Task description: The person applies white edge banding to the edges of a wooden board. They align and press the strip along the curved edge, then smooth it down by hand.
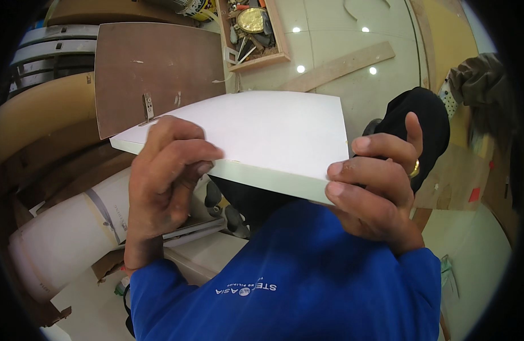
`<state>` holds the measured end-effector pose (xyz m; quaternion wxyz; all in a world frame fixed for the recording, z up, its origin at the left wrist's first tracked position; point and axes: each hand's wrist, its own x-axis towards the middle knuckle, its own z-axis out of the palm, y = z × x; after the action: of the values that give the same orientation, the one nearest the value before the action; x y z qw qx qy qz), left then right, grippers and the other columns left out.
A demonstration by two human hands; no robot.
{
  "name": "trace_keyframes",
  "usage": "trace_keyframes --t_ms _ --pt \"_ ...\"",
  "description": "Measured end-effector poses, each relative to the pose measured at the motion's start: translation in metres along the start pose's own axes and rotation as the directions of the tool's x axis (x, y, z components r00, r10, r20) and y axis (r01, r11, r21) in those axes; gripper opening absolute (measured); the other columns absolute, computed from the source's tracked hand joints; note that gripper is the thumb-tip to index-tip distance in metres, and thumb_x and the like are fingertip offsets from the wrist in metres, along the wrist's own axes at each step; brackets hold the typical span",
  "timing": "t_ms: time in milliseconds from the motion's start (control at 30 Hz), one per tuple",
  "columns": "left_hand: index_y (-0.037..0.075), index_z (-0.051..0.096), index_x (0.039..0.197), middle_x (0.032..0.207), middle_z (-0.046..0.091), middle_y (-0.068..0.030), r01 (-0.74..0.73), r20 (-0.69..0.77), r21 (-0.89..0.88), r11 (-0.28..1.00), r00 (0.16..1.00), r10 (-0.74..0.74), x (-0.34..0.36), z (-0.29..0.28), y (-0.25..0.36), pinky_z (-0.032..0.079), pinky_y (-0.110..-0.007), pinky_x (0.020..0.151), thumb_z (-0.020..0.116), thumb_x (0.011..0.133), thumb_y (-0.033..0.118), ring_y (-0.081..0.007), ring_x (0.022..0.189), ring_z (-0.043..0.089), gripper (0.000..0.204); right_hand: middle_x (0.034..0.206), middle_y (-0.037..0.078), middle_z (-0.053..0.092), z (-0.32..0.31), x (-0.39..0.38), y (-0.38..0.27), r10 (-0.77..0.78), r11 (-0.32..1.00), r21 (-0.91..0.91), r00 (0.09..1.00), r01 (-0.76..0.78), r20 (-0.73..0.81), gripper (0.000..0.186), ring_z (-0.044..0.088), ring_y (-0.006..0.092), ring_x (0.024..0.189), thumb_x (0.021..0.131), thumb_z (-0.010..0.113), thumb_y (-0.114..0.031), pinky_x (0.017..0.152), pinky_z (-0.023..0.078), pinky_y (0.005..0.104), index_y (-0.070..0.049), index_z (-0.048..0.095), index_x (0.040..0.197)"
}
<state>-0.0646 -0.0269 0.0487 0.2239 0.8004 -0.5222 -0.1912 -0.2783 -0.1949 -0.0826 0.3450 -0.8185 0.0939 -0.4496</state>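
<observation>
A white board [267, 131] with a pale green edge strip is held level above my lap. My left hand [171, 170] grips its near edge toward the left, fingers bent over the strip. My right hand [375, 182] is closed on the board's near right corner, its fingertips on the edge; a gold-coloured ring shows on one finger. Beyond the board's left part is a brown panel [157, 65] with a metal fitting [148, 105] on it.
A wooden box [281, 54] of tools and a plank [353, 65] lie on the tiled floor. A white roll [57, 244] sits at lower left, with metal rails [52, 48] at upper left. My dark-clad knee [427, 125] is at right; crumpled brown fabric [478, 85] lies beyond.
</observation>
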Motion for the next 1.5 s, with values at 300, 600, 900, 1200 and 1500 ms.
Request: trace_keyframes --t_ms 300,600,900,1200,1500 --pt "0.004 0.075 0.113 0.101 0.067 -0.0130 -0.426 0.005 0.154 0.891 0.902 0.431 0.041 0.015 0.010 0.051 -0.041 0.078 0.088 0.078 0.020 -0.0324 0.090 0.064 0.041 0.104 -0.007 0.077 -0.007 0.034 0.016 -0.068 0.997 -0.038 0.998 0.068 0.007 0.020 0.067 0.0178 0.101 0.079 0.089 -0.020 0.132 0.020 0.0496 -0.022 0.081 0.097" --pt "0.004 0.068 0.100 0.092 0.056 -0.0104 -0.475 -0.110 0.222 0.851 0.855 0.506 0.056 0.024 0.004 0.046 -0.046 0.082 0.080 0.079 0.007 -0.0328 0.091 0.061 0.023 0.116 -0.003 0.077 -0.008 0.049 0.024 -0.083 0.970 -0.229 0.996 0.087 0.026 0.030 0.065 0.0237 0.115 0.076 0.089 -0.016 0.129 0.021 0.0512 -0.022 0.082 0.104" --pt "0.004 0.076 0.115 0.111 0.067 -0.0109 -0.404 -0.304 0.510 0.759 0.741 0.599 0.058 0.047 -0.011 0.047 -0.048 0.100 0.072 0.088 0.020 -0.0306 0.109 0.065 0.032 0.123 -0.005 0.076 0.013 0.083 -0.015 -0.158 0.829 -0.501 0.964 0.248 0.215 0.024 0.067 0.0211 0.123 0.087 0.080 -0.005 0.132 0.009 0.0557 -0.017 0.078 0.108" --pt "0.028 0.076 0.133 0.152 0.062 -0.0069 -0.134 -0.472 0.542 0.830 0.768 0.433 0.004 0.038 -0.075 0.028 -0.067 0.120 0.075 0.094 0.045 -0.0384 0.146 0.048 0.043 0.113 -0.002 0.077 0.022 0.086 -0.006 -0.167 0.834 -0.491 0.963 0.252 0.210 0.025 0.072 0.0175 0.113 0.089 0.076 0.004 0.133 0.015 0.0530 -0.013 0.077 0.106" --pt "0.032 0.073 0.142 0.162 0.057 -0.0035 0.204 -0.619 0.421 0.884 0.777 0.115 -0.065 -0.006 -0.169 0.021 -0.067 0.126 0.071 0.098 0.051 -0.0366 0.156 0.041 0.048 0.116 -0.001 0.078 0.026 0.093 0.002 -0.199 0.813 -0.500 0.950 0.298 0.242 0.025 0.072 0.0155 0.111 0.089 0.076 0.008 0.133 0.017 0.0530 -0.012 0.074 0.103"
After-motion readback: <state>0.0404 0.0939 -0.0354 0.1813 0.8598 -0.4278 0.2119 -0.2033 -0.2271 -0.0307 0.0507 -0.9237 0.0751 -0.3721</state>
